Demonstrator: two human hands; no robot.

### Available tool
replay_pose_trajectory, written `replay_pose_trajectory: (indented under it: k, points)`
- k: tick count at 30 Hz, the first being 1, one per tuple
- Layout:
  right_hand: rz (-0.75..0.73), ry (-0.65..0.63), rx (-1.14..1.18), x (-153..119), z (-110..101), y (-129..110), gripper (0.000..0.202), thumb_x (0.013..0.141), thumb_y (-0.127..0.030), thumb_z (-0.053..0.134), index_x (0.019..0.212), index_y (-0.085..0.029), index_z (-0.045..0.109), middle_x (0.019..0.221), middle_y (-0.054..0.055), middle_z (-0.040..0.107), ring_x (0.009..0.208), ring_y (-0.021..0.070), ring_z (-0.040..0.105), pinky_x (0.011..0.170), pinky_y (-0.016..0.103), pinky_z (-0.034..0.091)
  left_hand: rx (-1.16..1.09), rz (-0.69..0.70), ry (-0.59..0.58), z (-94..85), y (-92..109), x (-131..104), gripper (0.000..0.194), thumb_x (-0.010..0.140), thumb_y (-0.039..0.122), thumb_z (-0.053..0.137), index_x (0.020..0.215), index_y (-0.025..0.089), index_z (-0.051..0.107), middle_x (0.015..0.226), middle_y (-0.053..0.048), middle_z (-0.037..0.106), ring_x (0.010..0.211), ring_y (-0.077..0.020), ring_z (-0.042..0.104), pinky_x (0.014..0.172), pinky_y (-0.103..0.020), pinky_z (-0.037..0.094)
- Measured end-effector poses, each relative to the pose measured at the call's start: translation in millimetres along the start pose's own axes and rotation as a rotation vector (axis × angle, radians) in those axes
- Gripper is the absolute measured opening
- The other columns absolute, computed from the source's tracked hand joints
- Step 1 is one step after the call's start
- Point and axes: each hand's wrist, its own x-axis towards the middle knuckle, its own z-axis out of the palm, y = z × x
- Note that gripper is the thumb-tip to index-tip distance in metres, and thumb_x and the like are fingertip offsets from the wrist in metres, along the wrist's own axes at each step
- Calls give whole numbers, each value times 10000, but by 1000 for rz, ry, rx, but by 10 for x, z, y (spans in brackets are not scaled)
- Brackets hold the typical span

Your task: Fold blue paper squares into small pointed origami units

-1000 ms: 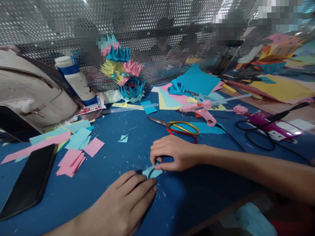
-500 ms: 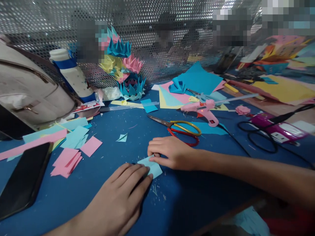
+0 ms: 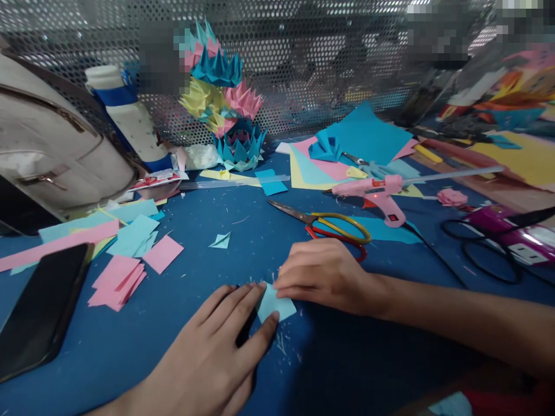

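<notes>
Together, we are pinning a small light-blue paper square flat on the counter, which is covered in a matte dark-blue sheet speckled with tiny paper slivers. Our left hand is lying palm down with its fingers spread, and its fingertips are touching the near and left edges of the paper; this grip is splayed apart, pressing rather than pinching. Our right hand is resting knuckles up, its fingers drawn together and bearing down on the square's upper right edge.

Just beyond the right hand, scissors with thin yellow and red loop handles are lying with their steel blades pointing left. Further back, a glossy pink glue gun is lying on flat sheets of pink, yellow and blue paper, a clear glue stick jutting out to the right.

To the left, loose pink squares are fanning out in a low stack, near a black phone with a smooth, shiny face. A tiny folded pale-blue triangle is sitting alone on the counter between them and the scissors.

At the back, spiky folded paper flowers in blue, pink and yellow are stacking up against a perforated metal screen, beside a white bottle and a beige bag.
</notes>
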Motion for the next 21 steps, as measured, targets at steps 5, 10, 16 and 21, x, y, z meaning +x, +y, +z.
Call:
replay_pose_trajectory:
  k: [5,10,16,21]
  points:
    - [-94,-117,52,6,-55,55,257,1034,-318,504,1006,-193,727,972,31,742,837,121,626,727,253,469,-13,-8,22,55,2,-41,477,911,210,477,1381,167,542,1458,-197,496,1399,-325,406,1069,-519,429]
    - [39,-241,117,8,-79,84,310,1046,-368,458,1045,-212,726,973,51,730,866,155,636,706,283,487,-4,1,6,18,-3,-27,471,920,182,449,1381,163,543,1448,-201,508,1400,-315,411,1060,-514,440]
    - [-87,-248,48,17,-76,139,280,1046,-320,453,1045,-216,713,1017,43,721,863,152,607,695,290,449,-16,2,4,-42,-19,14,470,902,139,440,1355,150,564,1419,-208,536,1368,-322,454,1041,-523,463]
    - [-160,-251,-44,40,-83,181,339,1063,-353,408,1029,-225,721,976,47,715,860,154,589,682,288,412,-26,3,-18,-77,-7,26,465,895,128,474,1350,142,563,1387,-204,555,1316,-320,506,1029,-508,489]
